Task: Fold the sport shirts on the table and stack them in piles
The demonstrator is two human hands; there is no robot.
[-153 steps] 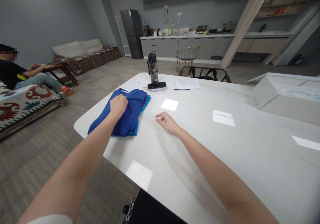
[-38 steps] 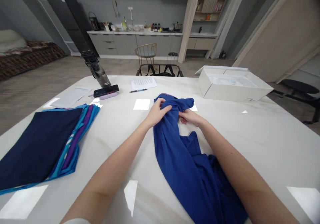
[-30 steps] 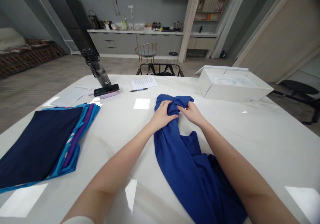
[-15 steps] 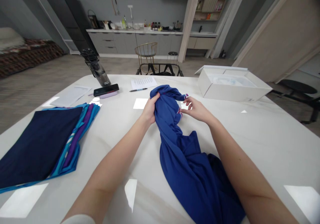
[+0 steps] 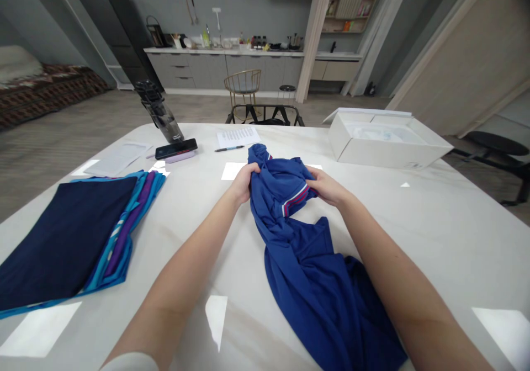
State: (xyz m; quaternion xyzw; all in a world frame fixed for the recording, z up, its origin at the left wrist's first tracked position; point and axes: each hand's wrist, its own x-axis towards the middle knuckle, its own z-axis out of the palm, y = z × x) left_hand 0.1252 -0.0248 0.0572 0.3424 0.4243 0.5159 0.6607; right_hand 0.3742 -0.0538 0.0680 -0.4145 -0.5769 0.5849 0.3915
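Blue knit fabric fills the middle of my feed: a crumpled blue shirt point(image 5: 304, 288) lies on the white tabletop point(image 5: 439, 238), bunched up at the far end and running off the bottom of the frame on the near side. The main change is the red-and-white striped trim point(image 5: 295, 201), which now faces the camera as a clear band, where a moment ago only a sliver showed. I can't tell whether it edges a collar or a sleeve.

The left hand point(image 5: 241, 186) is clenched around a gathered fold on the shirt's far left side, its fingertips buried in the cloth. The right hand point(image 5: 328, 187) lies on the fabric just beside the trim, and from here I can't tell whether it is gripping or only pressing.

The folds hide the shirt's shape, so I can't make out its neck or hem. To the left sits a folded stack of navy, teal and purple clothes point(image 5: 62, 244). Farther off are a water bottle point(image 5: 159, 114), a phone point(image 5: 176, 148), a pen point(image 5: 229, 148) and an open white box point(image 5: 385, 150).
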